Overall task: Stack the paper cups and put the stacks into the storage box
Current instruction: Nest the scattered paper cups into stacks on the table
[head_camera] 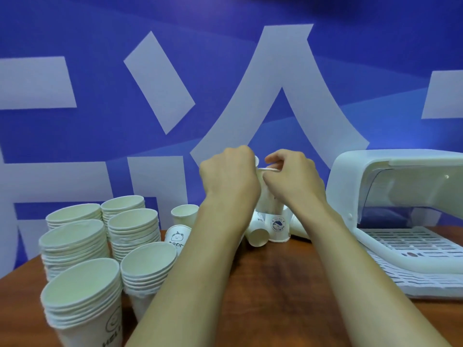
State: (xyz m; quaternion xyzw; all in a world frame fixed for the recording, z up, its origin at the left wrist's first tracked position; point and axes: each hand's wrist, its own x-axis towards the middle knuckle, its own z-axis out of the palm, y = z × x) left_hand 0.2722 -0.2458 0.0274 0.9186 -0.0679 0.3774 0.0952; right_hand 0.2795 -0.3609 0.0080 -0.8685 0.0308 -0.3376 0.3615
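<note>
While both hands met at frame centre, the left hand (229, 175) and right hand (292, 177) clamped a paper cup (266, 194) (mostly hidden). Stacks (135, 231) stood lower left.

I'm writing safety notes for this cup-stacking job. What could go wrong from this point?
1. Both hands, left hand and right hand, hold a cup in the air above loose cups; a slip could drop it and scatter them.
2. The left forearm passes close beside the stacks; a sideways sweep might topple them.
3. A tipped cup lies on the table and may roll.
</note>
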